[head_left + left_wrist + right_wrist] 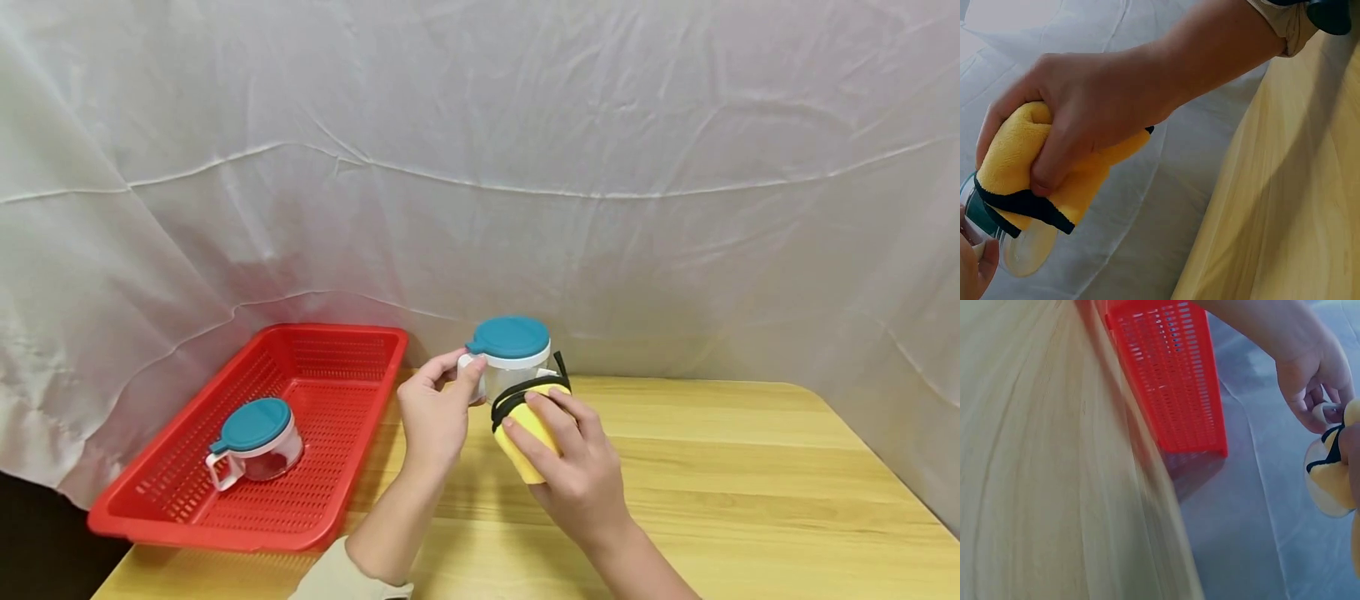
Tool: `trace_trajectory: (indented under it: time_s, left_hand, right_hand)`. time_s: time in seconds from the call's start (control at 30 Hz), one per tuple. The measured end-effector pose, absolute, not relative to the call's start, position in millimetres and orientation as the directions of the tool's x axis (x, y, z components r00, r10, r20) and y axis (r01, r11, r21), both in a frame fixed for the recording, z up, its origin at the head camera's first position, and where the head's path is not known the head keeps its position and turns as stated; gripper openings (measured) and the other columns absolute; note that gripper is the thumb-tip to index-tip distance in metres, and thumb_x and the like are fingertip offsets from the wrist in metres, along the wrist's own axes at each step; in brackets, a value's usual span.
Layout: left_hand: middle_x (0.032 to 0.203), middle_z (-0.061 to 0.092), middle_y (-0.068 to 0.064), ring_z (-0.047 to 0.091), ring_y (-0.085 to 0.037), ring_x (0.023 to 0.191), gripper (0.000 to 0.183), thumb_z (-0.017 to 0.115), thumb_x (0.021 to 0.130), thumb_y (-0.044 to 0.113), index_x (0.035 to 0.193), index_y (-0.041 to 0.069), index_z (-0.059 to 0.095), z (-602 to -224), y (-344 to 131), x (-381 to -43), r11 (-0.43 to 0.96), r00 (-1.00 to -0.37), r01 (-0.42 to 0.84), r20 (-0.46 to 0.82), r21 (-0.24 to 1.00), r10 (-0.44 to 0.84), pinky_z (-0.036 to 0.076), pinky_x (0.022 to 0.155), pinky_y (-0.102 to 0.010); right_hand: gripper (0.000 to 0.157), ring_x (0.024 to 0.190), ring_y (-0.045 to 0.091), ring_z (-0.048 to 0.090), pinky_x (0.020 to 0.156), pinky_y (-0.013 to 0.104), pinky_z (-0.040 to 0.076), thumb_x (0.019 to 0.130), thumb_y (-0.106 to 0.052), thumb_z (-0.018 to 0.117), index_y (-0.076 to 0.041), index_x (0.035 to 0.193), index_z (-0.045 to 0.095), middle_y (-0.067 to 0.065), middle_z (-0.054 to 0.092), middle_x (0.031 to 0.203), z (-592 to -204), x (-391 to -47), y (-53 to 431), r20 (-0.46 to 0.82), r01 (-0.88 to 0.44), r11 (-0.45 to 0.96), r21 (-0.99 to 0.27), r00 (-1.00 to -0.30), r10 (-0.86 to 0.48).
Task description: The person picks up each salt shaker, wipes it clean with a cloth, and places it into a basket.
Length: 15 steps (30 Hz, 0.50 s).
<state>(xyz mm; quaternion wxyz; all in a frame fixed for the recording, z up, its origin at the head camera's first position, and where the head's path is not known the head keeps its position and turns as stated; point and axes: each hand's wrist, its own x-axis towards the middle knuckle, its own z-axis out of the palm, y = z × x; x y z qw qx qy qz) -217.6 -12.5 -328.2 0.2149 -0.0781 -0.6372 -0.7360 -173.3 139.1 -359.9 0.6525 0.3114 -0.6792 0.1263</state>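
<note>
Red basket (333, 417) alongside, capped jar (258, 433) inside, and the left hand (437, 415) pinches a second jar (516, 357) by its handle (466, 365), right hand (581, 467) gripping yellow cloth (522, 463) across its side!

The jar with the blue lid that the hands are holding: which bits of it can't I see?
- Head view: its lower front, behind the yellow cloth and right hand.
- Head view: part of its handle, behind the left hand.
- Left wrist view: part of the jar, under the cloth.
- Right wrist view: part of its side, also covered by the cloth.
</note>
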Motion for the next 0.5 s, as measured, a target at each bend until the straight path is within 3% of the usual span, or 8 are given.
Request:
trace_trajectory:
  time_s: [0.27,0.37,0.5]
  left_hand:
    - [0.096,0.07,-0.007,0.065,-0.022,0.089,0.021,0.081,0.082,0.015,0.101,0.006,0.077,-334,-6,-213,-0.003,-0.826,0.542,0.532,0.841,-0.189,0.061,0.06,-0.031]
    - [0.097,0.069,-0.006,0.064,-0.019,0.088,0.022,0.08,0.083,0.016,0.102,0.005,0.076,-339,-2,-210,0.016,-0.791,0.588,0.579,0.809,-0.198,0.06,0.06,-0.029]
    - [0.098,0.069,-0.002,0.064,-0.016,0.088,0.023,0.079,0.084,0.02,0.104,0.008,0.077,-343,2,-207,0.067,-0.732,0.644,0.639,0.762,-0.237,0.059,0.059,-0.027]
  right_hand:
    - [0.025,0.103,0.046,0.061,0.09,0.047,0.056,0.088,-0.012,0.056,-0.01,0.105,0.075,0.02,0.067,0.116,-357,-169,144,0.978,-0.604,0.791,0.102,-0.083,-0.19]
    - [0.026,0.105,0.045,0.061,0.088,0.048,0.057,0.087,-0.013,0.058,-0.01,0.107,0.074,0.019,0.067,0.119,-355,-166,144,0.98,-0.595,0.801,0.072,-0.109,-0.169]
    - [0.025,0.101,0.043,0.062,0.074,0.05,0.059,0.088,-0.014,0.057,-0.012,0.105,0.075,0.017,0.068,0.116,-351,-163,137,0.982,-0.57,0.818,0.079,-0.097,-0.162]
